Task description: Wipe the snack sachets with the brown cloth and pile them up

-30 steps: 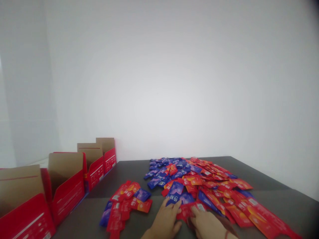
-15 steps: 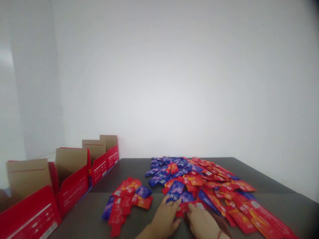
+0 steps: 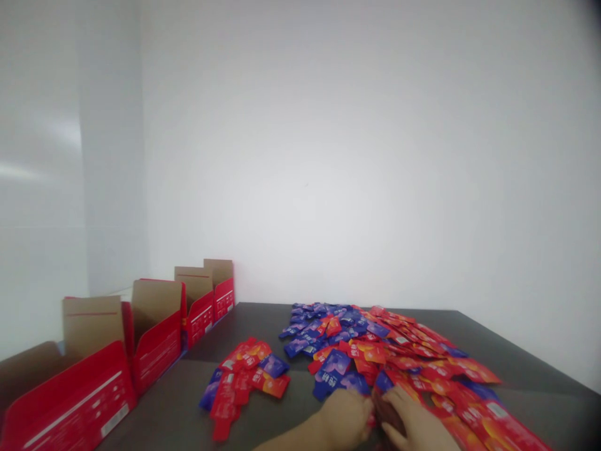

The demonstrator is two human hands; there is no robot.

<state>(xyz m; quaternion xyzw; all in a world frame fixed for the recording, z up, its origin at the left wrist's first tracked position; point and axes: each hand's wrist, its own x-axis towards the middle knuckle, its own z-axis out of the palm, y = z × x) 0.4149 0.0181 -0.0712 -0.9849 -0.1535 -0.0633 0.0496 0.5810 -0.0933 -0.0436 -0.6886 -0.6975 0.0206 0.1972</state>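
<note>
My left hand [image 3: 345, 418] is closed at the near edge of the sachet pile, its fingertips mostly hidden. A bit of red packet shows just past them. Close beside it on the right, my right hand [image 3: 416, 421] is curled around a dark brown, soft-looking thing [image 3: 387, 412], whose kind I cannot make out. Both hands nearly meet at this brown thing. Blue sachets [image 3: 332, 371] lie just beyond my left hand. Red and orange sachets [image 3: 444, 369] spread beyond and to the right of my right hand.
On the left, a smaller cluster of red and blue sachets [image 3: 241, 376] lies on the dark table [image 3: 188, 401]. Several open red cardboard boxes [image 3: 157, 351] stand in a row along the table's left side, flaps up. A white wall [image 3: 328, 156] rises behind the table.
The view has turned slightly left. My left hand has moved right from the blue sachets and closed. My right hand has gone from resting on red packets to gripping the brown thing.
</note>
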